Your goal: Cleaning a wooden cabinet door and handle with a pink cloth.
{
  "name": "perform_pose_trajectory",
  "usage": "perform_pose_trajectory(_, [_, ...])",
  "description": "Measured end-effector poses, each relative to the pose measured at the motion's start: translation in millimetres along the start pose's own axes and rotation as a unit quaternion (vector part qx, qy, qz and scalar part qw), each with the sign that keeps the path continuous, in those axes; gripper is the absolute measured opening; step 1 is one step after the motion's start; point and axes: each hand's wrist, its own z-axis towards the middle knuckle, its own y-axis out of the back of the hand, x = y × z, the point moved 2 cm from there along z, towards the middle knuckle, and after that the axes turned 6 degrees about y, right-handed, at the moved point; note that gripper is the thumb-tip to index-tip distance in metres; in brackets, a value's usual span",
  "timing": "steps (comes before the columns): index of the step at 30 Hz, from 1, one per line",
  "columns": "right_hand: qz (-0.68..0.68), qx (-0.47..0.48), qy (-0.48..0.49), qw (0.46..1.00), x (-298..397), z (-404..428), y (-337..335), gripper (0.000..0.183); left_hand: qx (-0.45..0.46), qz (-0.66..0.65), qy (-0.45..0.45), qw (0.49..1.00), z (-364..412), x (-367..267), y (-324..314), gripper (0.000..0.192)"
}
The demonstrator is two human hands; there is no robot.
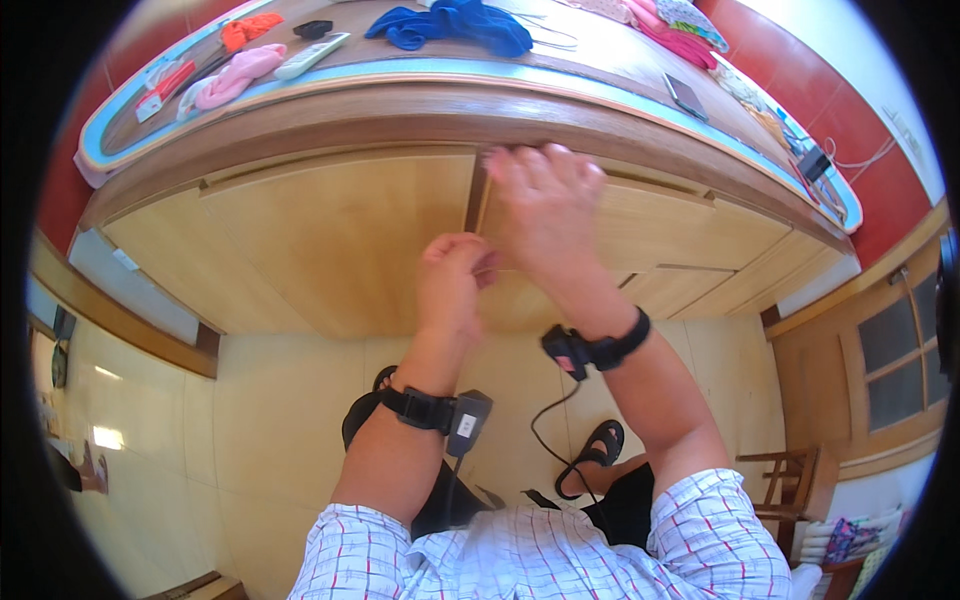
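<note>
Before me is a long wooden cabinet with pale wood fronts. My right hand (551,202) is back-up over the upper inner corner of the right-hand drawer front (667,221). Its blurred fingertips reach the top edge, just under the counter lip, and I cannot tell whether they grip it. Lower and to the left, my left hand (454,274) has its fingers curled, close to the dark vertical gap (475,191) beside the left cabinet door (345,225). Whether anything is between those fingers is hidden. Each wrist wears a black strap with a small cabled box.
On the countertop (420,101) lie a blue cloth (457,26), a pale remote control (311,56), a pink cloth (240,75), an orange cloth (250,30) and a smartphone (685,96). A wooden stool (795,484) stands at right. Another person's foot (94,472) shows at far left.
</note>
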Motion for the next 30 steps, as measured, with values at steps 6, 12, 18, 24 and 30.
perform_pose_trajectory(6, [0.063,-0.045,0.023,0.997,12,10,-14,0.014,-0.042,-0.053,-0.027,0.997,1,-28,18,0.005])
perform_pose_trajectory(12, [0.139,-0.062,-0.09,0.984,-42,-5,23,0.033,-0.027,-0.017,-0.042,0.999,1,-36,20,0.012])
perform_pose_trajectory(18, [0.467,0.035,-0.304,0.83,8,-15,44,0.039,0.195,-0.082,0.04,0.977,-23,-36,-10,0.019])
perform_pose_trajectory(24, [0.483,0.18,-0.171,0.84,27,-63,36,0.069,0.191,-0.074,0.02,0.979,-2,-14,8,0.017])
perform_pose_trajectory(30, [0.452,0.177,-0.425,0.764,-60,-140,61,0.056,-0.083,0.287,-0.381,0.875,11,-38,-14,0.031])
